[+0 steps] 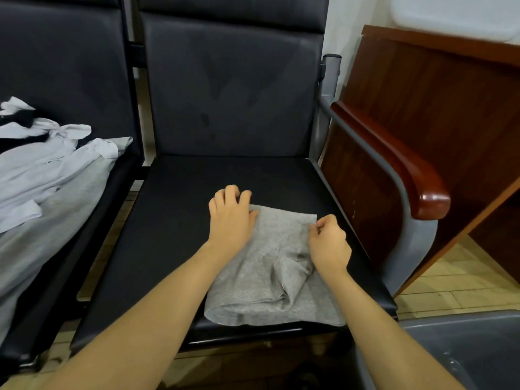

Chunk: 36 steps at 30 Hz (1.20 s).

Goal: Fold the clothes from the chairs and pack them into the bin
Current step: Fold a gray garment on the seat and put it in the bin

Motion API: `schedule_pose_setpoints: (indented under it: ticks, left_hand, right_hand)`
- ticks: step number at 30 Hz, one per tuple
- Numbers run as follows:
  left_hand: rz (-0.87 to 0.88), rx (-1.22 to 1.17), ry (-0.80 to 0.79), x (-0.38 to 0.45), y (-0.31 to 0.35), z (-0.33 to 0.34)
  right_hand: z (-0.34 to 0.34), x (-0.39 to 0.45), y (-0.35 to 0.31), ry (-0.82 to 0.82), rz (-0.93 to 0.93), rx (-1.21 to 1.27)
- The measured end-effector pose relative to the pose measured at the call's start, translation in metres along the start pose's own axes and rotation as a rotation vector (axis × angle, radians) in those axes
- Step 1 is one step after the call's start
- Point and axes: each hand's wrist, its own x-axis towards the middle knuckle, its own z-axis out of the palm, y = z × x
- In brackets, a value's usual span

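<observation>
The left hand grips the grey garment at its far left corner, fingers curled, and the right hand pinches the far right corner, apparently to square that edge for a fold. The garment lies low centre on the black seat, with bare seat beyond. More clothes heap at left; the grey bin waits lower right

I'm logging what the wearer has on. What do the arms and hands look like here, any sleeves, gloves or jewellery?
Both forearms are bare as far as the frame shows; no sleeves in view. The left hand and right hand wear no gloves, and no rings, watch or bracelets are visible.
</observation>
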Motion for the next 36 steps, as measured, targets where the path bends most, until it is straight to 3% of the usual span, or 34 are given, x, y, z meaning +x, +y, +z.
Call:
schedule_pose_setpoints:
  ticks: [2, 5, 7, 9, 12, 16, 18, 21, 25, 29, 33, 36]
  left_hand:
    - [0.159, -0.021, 0.057, -0.009, 0.007, -0.002]
    - [0.256, -0.072, -0.208, -0.025, 0.008, -0.006]
    - [0.213, -0.033, -0.37, -0.036, 0.001, 0.0]
    - [0.163, -0.008, -0.444, -0.04, -0.002, 0.003]
    - [0.075, -0.027, -0.501, -0.036, -0.006, 0.0]
    - [-0.018, -0.027, -0.557, -0.02, -0.018, 0.001]
    - [-0.029, -0.032, -0.571, -0.016, -0.023, -0.001]
    - [-0.002, -0.086, -0.574, -0.022, -0.027, -0.015]
    - [0.094, -0.119, -0.561, -0.049, -0.021, -0.05]
    - [0.142, -0.124, -0.561, -0.082, -0.016, -0.079]
    - [0.169, -0.149, -0.498, -0.105, -0.016, -0.082]
    - [0.165, -0.188, -0.396, -0.114, -0.016, -0.07]
  right_hand:
    - [0.004, 0.001, -0.002, 0.025, -0.028, -0.056]
    - [0.002, 0.0, -0.008, 0.128, -0.216, -0.088]
    - [-0.001, -0.004, -0.014, 0.015, -0.427, -0.013]
    - [0.001, -0.008, -0.014, -0.205, -0.512, -0.021]
    - [0.008, -0.005, -0.003, -0.502, -0.396, -0.321]
    - [0.015, 0.009, -0.009, -0.568, -0.364, -0.411]
    - [0.016, 0.011, -0.017, -0.586, -0.346, -0.364]
    - [0.005, 0.001, -0.025, -0.578, -0.289, -0.077]
    - [-0.019, -0.032, -0.026, -0.607, -0.37, 0.192]
    - [-0.031, -0.054, -0.02, -0.525, -0.443, 0.04]
    - [-0.042, -0.068, 0.0, -0.265, -0.338, 0.134]
    - [-0.052, -0.083, 0.017, -0.099, -0.329, 0.056]
